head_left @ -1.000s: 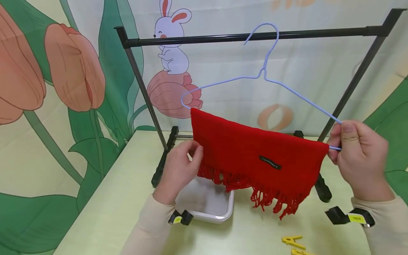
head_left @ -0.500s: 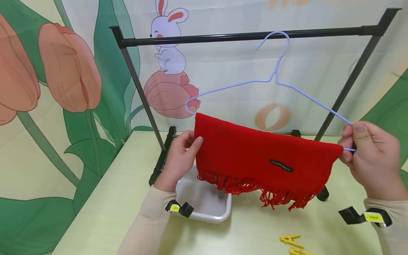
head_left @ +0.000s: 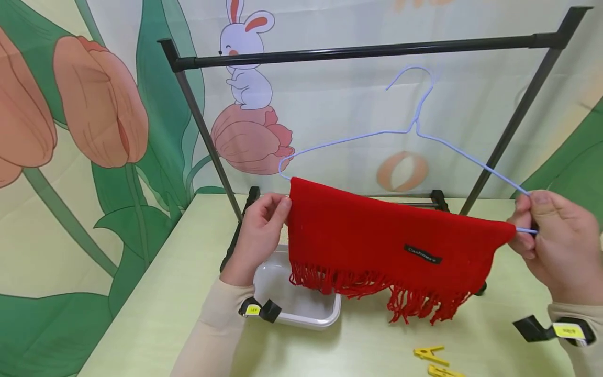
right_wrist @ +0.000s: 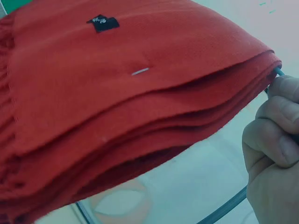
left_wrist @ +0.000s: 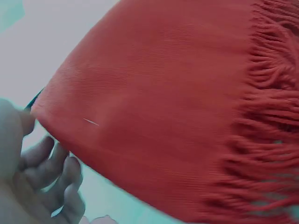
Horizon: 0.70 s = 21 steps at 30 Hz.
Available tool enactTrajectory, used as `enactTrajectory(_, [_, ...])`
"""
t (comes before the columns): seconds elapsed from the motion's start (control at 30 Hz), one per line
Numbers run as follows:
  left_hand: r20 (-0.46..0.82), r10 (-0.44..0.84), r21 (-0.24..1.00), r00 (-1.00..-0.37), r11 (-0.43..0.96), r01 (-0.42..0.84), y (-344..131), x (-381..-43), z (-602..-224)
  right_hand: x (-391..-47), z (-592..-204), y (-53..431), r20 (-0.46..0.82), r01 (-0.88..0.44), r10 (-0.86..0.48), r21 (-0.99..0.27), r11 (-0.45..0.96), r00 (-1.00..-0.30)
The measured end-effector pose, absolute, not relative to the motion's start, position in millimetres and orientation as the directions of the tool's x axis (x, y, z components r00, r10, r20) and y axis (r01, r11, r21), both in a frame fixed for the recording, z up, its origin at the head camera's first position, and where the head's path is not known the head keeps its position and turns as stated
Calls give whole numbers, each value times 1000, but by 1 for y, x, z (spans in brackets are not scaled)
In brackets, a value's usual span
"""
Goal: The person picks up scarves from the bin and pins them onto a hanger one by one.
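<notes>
A red fringed scarf with a black "Cashmere" label hangs folded over the lower bar of a light-blue wire hanger. My right hand grips the hanger's right end, just outside the scarf. Its curled fingers also show in the right wrist view, beside several stacked folds. At the scarf's left edge is my left hand, its thumb close to the cloth. A gap shows between thumb and fingers in the left wrist view, and the fingertips reach the scarf's edge. The hook appears lower than the rail in the head view.
A black rack with a top rail stands behind the hanger, before a printed cloth backdrop. A white tray sits on the table under the scarf's left part. Two yellow clips lie near the table's front.
The hanger and scarf have moved right and down, so the hook has dropped from over the rail to beneath it. My left thumb has slid off the scarf's face to its edge.
</notes>
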<state>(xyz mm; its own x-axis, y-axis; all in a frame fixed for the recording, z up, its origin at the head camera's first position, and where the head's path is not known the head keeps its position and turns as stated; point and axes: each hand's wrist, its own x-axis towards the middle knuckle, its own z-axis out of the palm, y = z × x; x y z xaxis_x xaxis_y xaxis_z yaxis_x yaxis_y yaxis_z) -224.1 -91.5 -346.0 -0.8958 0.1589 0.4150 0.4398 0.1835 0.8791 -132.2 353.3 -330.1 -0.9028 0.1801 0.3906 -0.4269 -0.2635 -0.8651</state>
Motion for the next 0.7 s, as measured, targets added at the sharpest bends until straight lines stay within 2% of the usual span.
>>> enactTrajectory(0.13, [482, 115, 837, -868, 231, 496, -98, -234, -334, -133, -341, 357, 400, -410, 97, -861, -300, -911])
enactTrajectory(0.27, [501, 242, 740, -831, 379, 556, -104, -244, -311, -132, -346, 362, 394, -397, 64, -884, -247, -917])
enactTrajectory(0.37, [471, 357, 686, -807, 427, 589, -105, -253, -298, -132, -348, 365, 387, -387, 56, -885, -258, -921])
enactTrajectory(0.57, [355, 566, 713, -744, 351, 607, -103, -268, -291, -135, -353, 367, 377, -361, -2, -887, -289, -926])
enactTrajectory(0.7, [284, 644, 755, -711, 306, 579, -101, -268, -293, -136, -354, 364, 366, -347, -27, -900, -265, -930])
